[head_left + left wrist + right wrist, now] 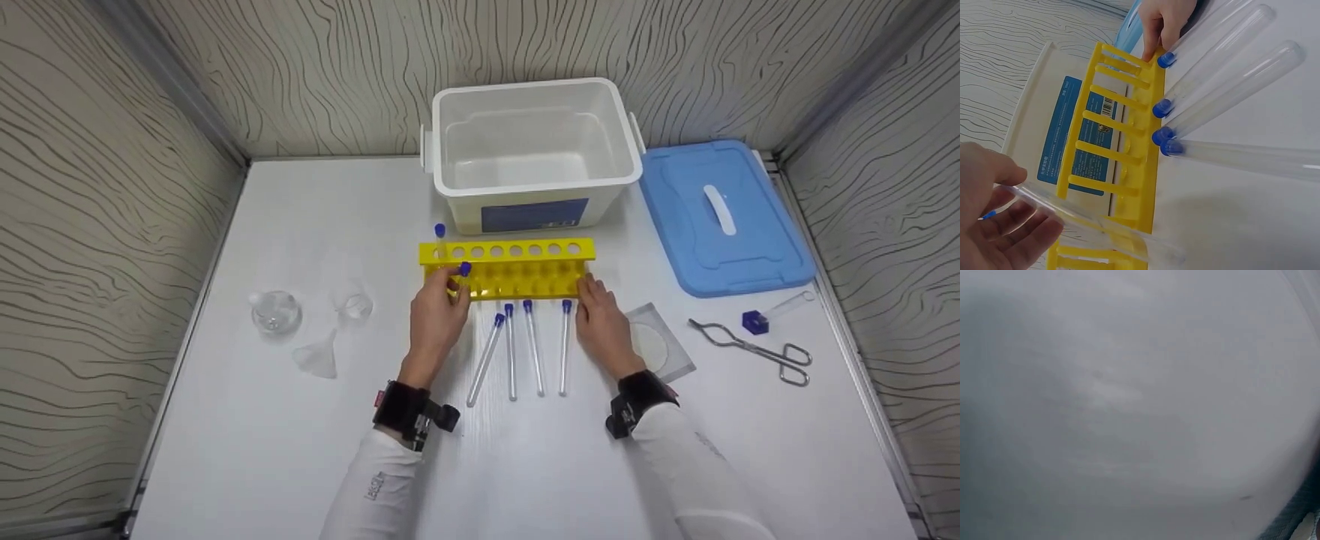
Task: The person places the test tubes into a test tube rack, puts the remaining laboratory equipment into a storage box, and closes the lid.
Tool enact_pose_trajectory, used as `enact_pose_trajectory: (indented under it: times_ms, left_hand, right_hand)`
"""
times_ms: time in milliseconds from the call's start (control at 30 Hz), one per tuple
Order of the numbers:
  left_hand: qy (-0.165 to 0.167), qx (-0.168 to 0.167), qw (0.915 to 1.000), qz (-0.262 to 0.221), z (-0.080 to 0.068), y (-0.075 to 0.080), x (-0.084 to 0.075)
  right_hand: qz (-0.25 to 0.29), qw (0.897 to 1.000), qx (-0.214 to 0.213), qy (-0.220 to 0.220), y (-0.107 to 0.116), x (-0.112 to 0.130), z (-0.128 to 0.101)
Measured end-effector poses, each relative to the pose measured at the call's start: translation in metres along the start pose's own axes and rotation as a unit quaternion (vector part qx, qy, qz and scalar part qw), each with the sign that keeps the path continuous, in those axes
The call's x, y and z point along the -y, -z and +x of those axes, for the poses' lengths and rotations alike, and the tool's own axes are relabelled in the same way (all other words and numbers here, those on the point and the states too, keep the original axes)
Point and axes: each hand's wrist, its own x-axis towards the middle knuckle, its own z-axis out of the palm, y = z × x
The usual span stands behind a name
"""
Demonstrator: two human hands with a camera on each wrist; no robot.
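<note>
My left hand [440, 311] pinches a clear test tube [1095, 222] with a blue cap [465, 268], slanted in front of the left part of the yellow test tube rack [517, 251]. Another capped tube [440, 232] stands in the rack's leftmost hole. At the rack's right end, the fingers of my right hand [606, 326] touch it, fairly straight. Between my hands, several blue-capped test tubes [528, 349] lie on the table, caps toward the rack. The right wrist view has only a blurred pale surface.
Behind the rack stands a white bin [536, 184], with its blue lid [739, 225] to the right. Metal tongs [750, 349], a measuring cylinder [784, 306] on its side and a packet of round paper [664, 341] lie right. Left are a glass flask [276, 311] and a funnel [319, 356].
</note>
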Motion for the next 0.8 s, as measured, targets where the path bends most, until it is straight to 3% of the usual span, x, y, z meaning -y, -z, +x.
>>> enact_pose_trajectory:
  times_ms: [200, 533, 800]
  left_hand:
    - [-0.018, -0.028, 0.9988, -0.035, 0.008, 0.006, -0.007]
    - [-0.097, -0.075, 0.9914, -0.047, 0.017, 0.015, -0.014]
    - [-0.113, -0.085, 0.9886, -0.052, 0.029, 0.025, -0.029]
  right_hand:
    - [0.001, 1.000, -0.005, 0.003, 0.000, 0.000, 0.000]
    - [0.002, 1.000, -0.012, 0.015, 0.000, -0.001, 0.000]
    - [-0.004, 1.000, 0.000, 0.002, 0.000, -0.001, 0.000]
